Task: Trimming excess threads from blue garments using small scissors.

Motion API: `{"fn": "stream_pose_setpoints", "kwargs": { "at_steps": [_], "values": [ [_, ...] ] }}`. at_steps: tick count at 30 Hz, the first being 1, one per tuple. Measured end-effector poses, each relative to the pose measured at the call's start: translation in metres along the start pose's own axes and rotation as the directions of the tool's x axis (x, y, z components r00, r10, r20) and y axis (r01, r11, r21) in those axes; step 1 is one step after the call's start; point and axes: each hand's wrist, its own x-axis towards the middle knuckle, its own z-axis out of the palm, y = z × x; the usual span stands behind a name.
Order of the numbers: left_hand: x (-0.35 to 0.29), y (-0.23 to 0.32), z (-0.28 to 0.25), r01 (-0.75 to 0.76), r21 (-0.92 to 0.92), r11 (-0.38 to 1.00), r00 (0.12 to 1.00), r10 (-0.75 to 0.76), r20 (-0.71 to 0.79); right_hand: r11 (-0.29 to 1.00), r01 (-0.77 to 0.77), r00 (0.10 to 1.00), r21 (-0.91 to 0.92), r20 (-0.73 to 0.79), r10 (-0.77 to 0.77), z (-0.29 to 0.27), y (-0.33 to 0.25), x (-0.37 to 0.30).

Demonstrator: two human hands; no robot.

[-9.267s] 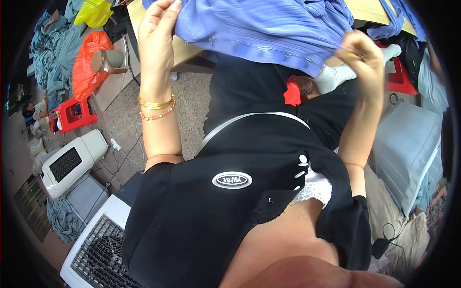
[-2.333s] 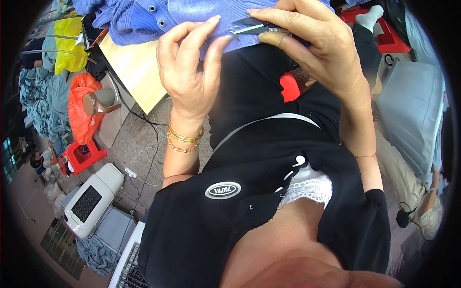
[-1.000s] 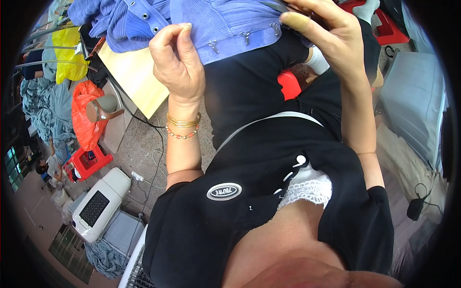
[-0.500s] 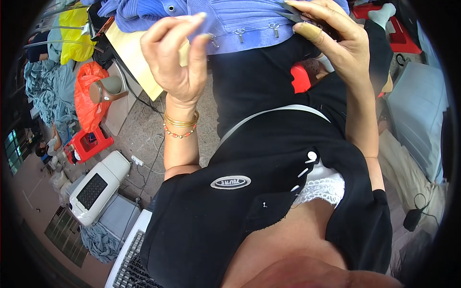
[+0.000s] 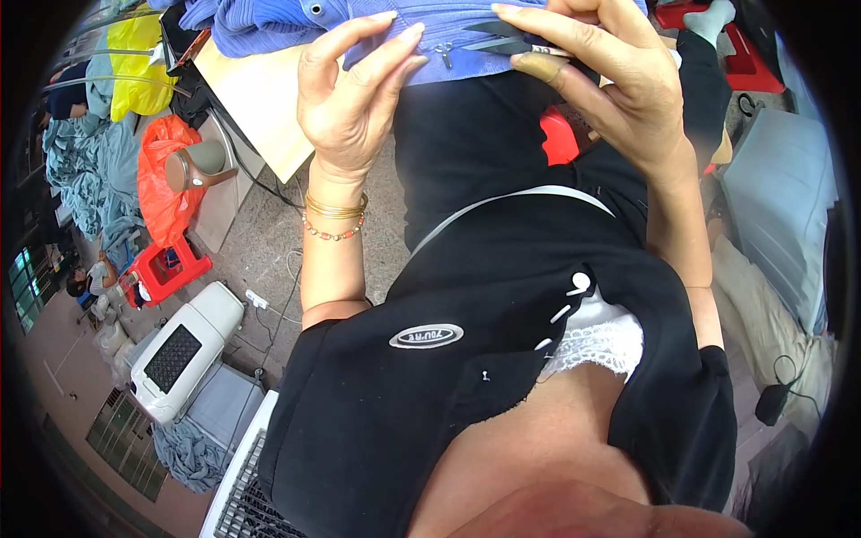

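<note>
A blue ribbed knit garment (image 5: 269,36) lies across my lap at the top of the view, with a metal clasp (image 5: 443,56) hanging near its edge. My right hand (image 5: 619,72) grips a pair of dark thread snips (image 5: 502,40), their blades pointing left over the cloth just right of the clasp. A tan covering wraps the right thumb. Left of the clasp is my left hand (image 5: 350,108), fingers stretched toward it and thumb apart from them. Nothing shows in that hand, though it hides some of the cloth.
A pale yellow board (image 5: 260,108) borders the garment on the left. Farther left are an orange bag (image 5: 166,202), a red stool (image 5: 170,269), and a white machine (image 5: 188,350). A covered grey-blue bundle (image 5: 776,215) stands at the right. Cables cross the floor.
My left hand has moved right and its fingers now cover the leftmost clasp. The snips in my right hand have moved left and lower, and cover the rightmost clasp.
</note>
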Motion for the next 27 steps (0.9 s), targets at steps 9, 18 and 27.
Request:
{"fn": "stream_pose_setpoints", "kwargs": {
  "at_steps": [9, 18, 27],
  "values": [
    [-0.006, -0.002, 0.006, -0.119, 0.189, 0.975, 0.98, 0.146, -0.136, 0.986, 0.074, 0.997, -0.15, 0.01, -0.073, 0.006, -0.005, 0.007],
    [0.003, 0.011, -0.003, -0.12, 0.215, 0.969, 0.983, 0.147, -0.114, 0.993, 0.059, 0.998, -0.102, 0.014, -0.058, 0.007, -0.009, 0.015],
    [0.012, 0.033, 0.0, -0.025, 0.098, 0.995, 0.994, 0.035, -0.101, 0.795, 0.547, 0.716, -0.262, -0.344, -0.607, 0.048, 0.05, 0.019]
  ]
}}
